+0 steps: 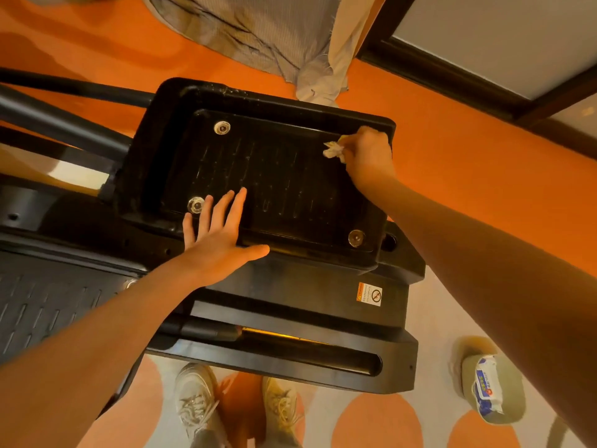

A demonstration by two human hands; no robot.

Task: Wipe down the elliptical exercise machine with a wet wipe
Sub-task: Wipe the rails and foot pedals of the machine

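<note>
Here, wipe pack (486, 384) in cap (513, 386), right hand (366, 153) gripping wipe (332, 149)

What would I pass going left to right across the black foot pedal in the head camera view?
Upper-left silver bolt → left hand resting flat on the pedal's near edge → lower-right silver bolt → right hand holding the crumpled wet wipe at the far right corner.

We have one wide-angle view, worn on the head, facing steeply down and forward, close over the elliptical's black foot pedal (271, 176); its far edge lies toward the top, our shoes (197, 405) at the bottom.
</note>
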